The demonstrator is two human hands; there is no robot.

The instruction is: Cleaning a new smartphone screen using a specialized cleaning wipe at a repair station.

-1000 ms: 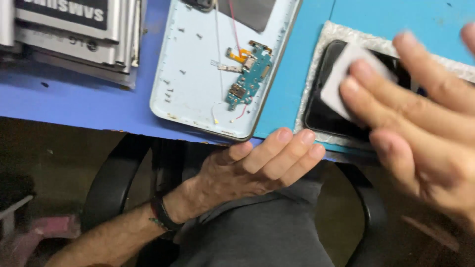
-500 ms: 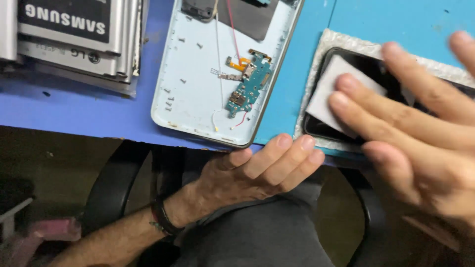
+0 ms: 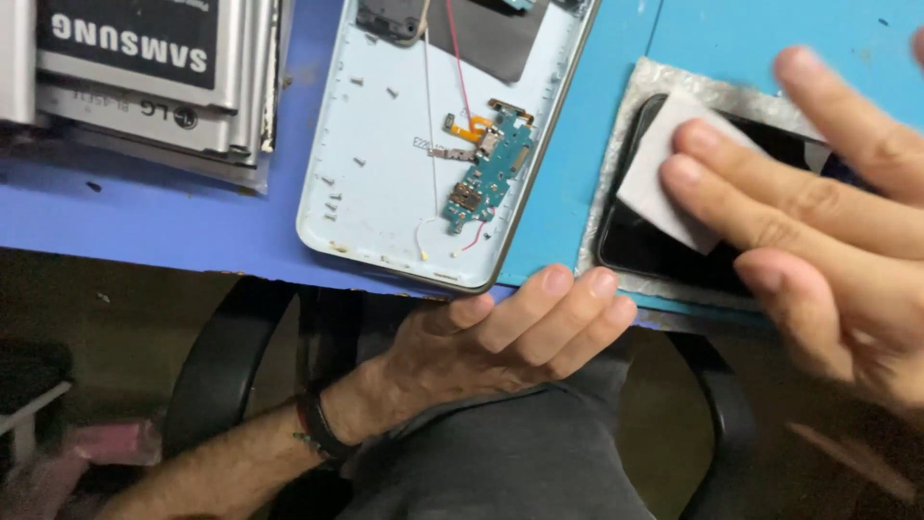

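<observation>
My right hand (image 3: pixel 818 221) presses a small white wipe (image 3: pixel 664 178) flat against a black phone screen (image 3: pixel 664 255), which lies on a silvery foil pad (image 3: pixel 626 144). My left hand (image 3: pixel 500 332) rests at the front edge of the blue table (image 3: pixel 192 226), fingers together and touching the edge just below the pad, holding nothing. To the left lies an opened pale-blue phone housing (image 3: pixel 385 164) with a small green circuit board (image 3: pixel 491 169) and thin red and white wires inside.
A stack of flat grey phone batteries (image 3: pixel 144 77) sits at the far left of the table. Below the table edge are my grey trousers (image 3: pixel 510 462) and the black arms of a chair (image 3: pixel 221 366).
The view has shifted and drawn closer. My right hand with the wipe has slid a little across the black screen. The left hand stays at the table edge.
</observation>
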